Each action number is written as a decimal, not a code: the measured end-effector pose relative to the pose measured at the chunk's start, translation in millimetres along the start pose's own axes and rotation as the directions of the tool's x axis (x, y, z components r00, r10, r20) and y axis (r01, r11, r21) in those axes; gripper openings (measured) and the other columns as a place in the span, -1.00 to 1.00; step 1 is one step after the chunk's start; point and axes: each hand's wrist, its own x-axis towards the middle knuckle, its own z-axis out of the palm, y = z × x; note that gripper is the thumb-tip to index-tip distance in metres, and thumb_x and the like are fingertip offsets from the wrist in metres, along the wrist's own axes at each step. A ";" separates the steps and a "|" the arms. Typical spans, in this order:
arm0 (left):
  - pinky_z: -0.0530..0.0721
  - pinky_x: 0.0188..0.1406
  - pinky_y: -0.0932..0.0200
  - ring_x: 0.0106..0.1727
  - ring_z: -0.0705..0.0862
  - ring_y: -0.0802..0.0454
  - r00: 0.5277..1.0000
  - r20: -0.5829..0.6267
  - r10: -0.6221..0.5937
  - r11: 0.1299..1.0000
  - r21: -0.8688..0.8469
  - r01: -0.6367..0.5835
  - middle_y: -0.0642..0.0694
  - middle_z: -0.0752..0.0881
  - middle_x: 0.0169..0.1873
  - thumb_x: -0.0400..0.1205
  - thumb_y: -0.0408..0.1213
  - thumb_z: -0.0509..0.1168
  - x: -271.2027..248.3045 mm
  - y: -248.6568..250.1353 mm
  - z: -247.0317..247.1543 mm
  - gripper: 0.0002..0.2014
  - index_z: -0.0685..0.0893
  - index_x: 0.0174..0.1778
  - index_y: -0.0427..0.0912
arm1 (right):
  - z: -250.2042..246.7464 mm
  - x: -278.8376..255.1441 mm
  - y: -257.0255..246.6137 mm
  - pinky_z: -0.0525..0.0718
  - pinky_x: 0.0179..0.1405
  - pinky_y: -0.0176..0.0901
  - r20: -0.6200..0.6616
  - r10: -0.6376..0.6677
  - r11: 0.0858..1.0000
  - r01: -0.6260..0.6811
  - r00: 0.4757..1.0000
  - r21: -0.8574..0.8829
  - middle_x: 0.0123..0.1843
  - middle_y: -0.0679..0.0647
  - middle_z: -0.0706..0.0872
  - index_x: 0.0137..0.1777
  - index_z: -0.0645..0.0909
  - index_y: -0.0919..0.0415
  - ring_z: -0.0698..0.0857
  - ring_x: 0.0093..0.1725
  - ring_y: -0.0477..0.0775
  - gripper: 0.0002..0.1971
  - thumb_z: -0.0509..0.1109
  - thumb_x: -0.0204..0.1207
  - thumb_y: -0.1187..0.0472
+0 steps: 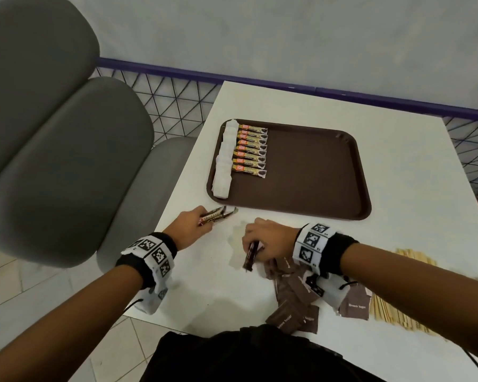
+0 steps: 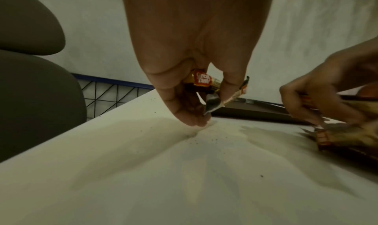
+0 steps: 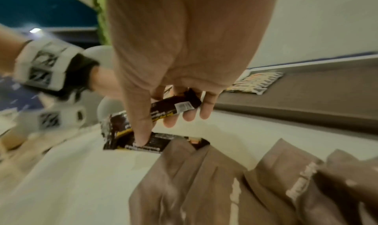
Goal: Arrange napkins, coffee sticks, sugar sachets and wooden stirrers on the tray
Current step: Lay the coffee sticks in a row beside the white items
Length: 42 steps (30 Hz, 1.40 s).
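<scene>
A brown tray (image 1: 315, 175) lies on the white table. Along its left side lie overlapping white napkins (image 1: 223, 164), with a row of several coffee sticks (image 1: 250, 151) beside them. My left hand (image 1: 192, 226) grips a few coffee sticks (image 2: 206, 83) just in front of the tray's near left corner. My right hand (image 1: 262, 239) holds a dark coffee stick (image 3: 174, 109), while its thumb presses another stick (image 3: 147, 143) lying on the table. Brown sugar sachets (image 1: 295, 299) are heaped under my right wrist. Wooden stirrers (image 1: 398, 312) lie to their right.
A grey padded seat (image 1: 53, 147) stands left of the table. A blue-railed wire fence (image 1: 177, 89) runs behind it. The table's left edge (image 1: 171, 205) is close to my left hand. The tray's right part is bare.
</scene>
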 end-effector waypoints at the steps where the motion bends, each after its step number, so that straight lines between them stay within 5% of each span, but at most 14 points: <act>1: 0.56 -0.24 0.20 -0.21 0.62 -0.03 1.000 0.006 -0.018 0.997 -0.081 0.018 -0.16 0.72 -0.15 0.64 -0.23 0.23 -0.8 0.3 -0.6 -0.88 0.52 0.03 -0.17 | -4.7 0.9 4.5 0.43 0.13 -0.05 -0.043 0.037 0.997 -0.034 0.998 0.076 0.09 0.13 0.63 0.05 0.66 0.16 0.44 0.09 0.09 -0.77 0.46 0.41 0.15; 6: 0.64 -0.31 0.18 -0.32 0.62 0.05 0.998 0.042 -0.042 0.954 -0.297 0.053 -0.13 0.71 -0.20 0.69 -0.34 0.10 0.4 11.9 1.1 -0.92 0.41 0.08 -0.18 | -19.2 5.2 16.3 0.48 -0.12 -0.41 -0.200 0.226 0.884 -0.114 0.954 0.454 -0.04 0.22 0.73 -0.02 0.65 0.29 0.53 -0.17 -0.09 -0.82 0.49 0.42 0.24; 8: 0.64 -0.36 0.17 -0.30 0.58 0.02 0.997 0.022 -0.078 0.924 -0.373 0.081 -0.12 0.66 -0.24 0.69 -0.35 0.05 3.6 17.9 2.0 -0.91 0.39 0.08 -0.21 | -24.1 7.5 19.7 0.63 -0.21 -0.34 -0.265 0.342 0.755 -0.096 0.901 0.648 -0.18 0.18 0.71 -0.11 0.63 0.23 0.62 -0.27 -0.06 -0.88 0.51 0.39 0.30; 11: 0.67 -0.36 0.12 -0.26 0.57 0.00 0.991 0.030 -0.133 0.852 -0.508 0.130 -0.15 0.57 -0.22 0.70 -0.36 -0.01 8.7 27.0 1.8 -0.90 0.35 0.09 -0.21 | -28.4 12.7 26.7 0.66 -0.09 -0.13 -0.330 0.507 0.584 -0.036 0.796 0.811 -0.26 0.03 0.67 -0.26 0.58 0.05 0.65 -0.21 -0.01 -0.82 0.52 0.38 0.31; 13: 0.67 -0.38 0.12 -0.23 0.59 -0.02 0.986 0.061 -0.157 0.763 -0.627 0.160 -0.17 0.51 -0.18 0.70 -0.37 -0.02 10.6 34.8 2.3 -0.87 0.32 0.15 -0.20 | -29.3 15.4 26.8 0.69 -0.16 -0.18 -0.320 0.581 0.419 0.061 0.748 0.906 -0.26 0.06 0.66 -0.24 0.56 0.08 0.67 -0.28 -0.07 -0.81 0.49 0.40 0.35; 15: 0.68 -0.43 0.16 -0.20 0.61 -0.03 0.983 0.098 -0.155 0.676 -0.715 0.178 -0.17 0.48 -0.16 0.69 -0.38 0.01 10.6 42.9 3.8 -0.83 0.30 0.19 -0.19 | -29.2 16.5 21.8 0.60 -0.41 -0.33 -0.263 0.629 0.251 0.129 0.731 0.959 -0.32 0.04 0.63 -0.21 0.53 0.16 0.61 -0.44 -0.15 -0.83 0.46 0.43 0.38; 18: 0.70 -0.43 0.19 -0.16 0.61 -0.01 0.986 0.109 -0.126 0.618 -0.769 0.164 -0.16 0.48 -0.12 0.69 -0.38 0.05 12.0 51.4 6.1 -0.75 0.28 0.29 -0.14 | -27.0 18.7 17.1 0.54 -0.38 -0.25 -0.222 0.650 0.173 0.144 0.727 0.974 -0.33 0.05 0.61 -0.19 0.56 0.16 0.53 -0.40 -0.06 -0.87 0.47 0.43 0.33; 21: 0.68 -0.33 0.16 -0.17 0.60 0.02 0.990 0.061 -0.130 0.611 -0.781 0.129 -0.14 0.51 -0.11 0.68 -0.39 0.11 17.5 52.5 6.8 -0.73 0.33 0.30 -0.17 | -26.6 20.4 17.4 0.53 -0.37 -0.24 -0.220 0.670 0.174 0.139 0.709 0.975 -0.33 0.05 0.62 -0.19 0.58 0.15 0.52 -0.41 -0.06 -0.88 0.47 0.43 0.33; 24: 0.67 -0.32 0.18 -0.33 0.64 0.07 0.988 0.061 -0.144 0.582 -0.802 0.134 -0.11 0.49 -0.31 0.69 -0.33 0.15 19.7 55.5 5.0 -0.98 0.45 -0.02 -0.19 | -24.5 19.3 19.6 0.51 -0.38 -0.25 -0.219 0.693 0.179 0.130 0.687 0.975 -0.33 0.06 0.63 -0.21 0.59 0.14 0.52 -0.42 -0.06 -0.89 0.47 0.43 0.32; 26: 0.67 -0.32 0.18 -0.41 0.66 0.12 0.988 0.076 -0.133 0.568 -0.811 0.138 -0.08 0.46 -0.42 0.71 -0.26 0.15 19.9 58.2 4.4 -0.86 0.43 -0.17 -0.16 | -22.1 19.4 20.5 0.51 -0.39 -0.27 -0.217 0.700 0.197 0.109 0.680 0.974 -0.33 0.05 0.63 -0.22 0.59 0.12 0.52 -0.41 -0.07 -0.88 0.48 0.43 0.30; 28: 0.66 -0.29 0.18 -0.33 0.67 0.09 0.989 0.092 -0.113 0.554 -0.821 0.139 -0.07 0.52 -0.39 0.72 -0.21 0.13 19.8 60.9 4.2 -0.87 0.45 -0.11 -0.15 | -20.8 20.0 19.8 0.50 -0.37 -0.26 -0.255 0.690 0.272 0.084 0.678 0.959 -0.32 0.02 0.62 -0.22 0.58 0.10 0.52 -0.40 -0.07 -0.86 0.50 0.42 0.28; 31: 0.65 -0.20 0.17 -0.15 0.67 0.04 0.990 0.117 -0.075 0.548 -0.825 0.139 -0.09 0.65 -0.21 0.74 -0.13 0.08 19.9 63.8 4.5 -0.79 0.53 0.11 -0.16 | -18.4 19.7 17.6 0.55 -0.32 -0.25 -0.386 0.640 0.508 0.011 0.665 0.862 -0.30 -0.06 0.63 -0.15 0.57 0.10 0.58 -0.33 -0.05 -0.86 0.50 0.41 0.23; 35: 0.69 -0.19 0.18 -0.11 0.71 -0.02 0.990 0.139 -0.029 0.506 -0.852 0.134 -0.17 0.72 -0.10 0.74 -0.15 0.08 18.0 70.3 6.3 -0.76 0.60 0.09 -0.16 | -11.4 17.9 11.2 0.55 -0.04 -0.07 -0.589 0.483 0.801 -0.055 0.648 0.596 -0.13 0.05 0.67 -0.07 0.63 0.16 0.51 -0.03 0.10 -0.86 0.49 0.41 0.21; 42: 0.77 -0.25 0.23 -0.28 0.74 0.03 0.998 0.050 -0.033 0.476 -0.878 0.060 -0.21 0.68 -0.22 0.69 -0.42 0.15 23.9 70.1 7.7 -0.89 0.55 -0.11 -0.26 | -10.9 9.4 11.0 0.42 0.05 -0.36 -0.621 0.342 0.841 0.065 0.705 0.536 0.02 0.14 0.68 0.07 0.69 0.24 0.52 0.05 0.03 -0.79 0.45 0.43 0.34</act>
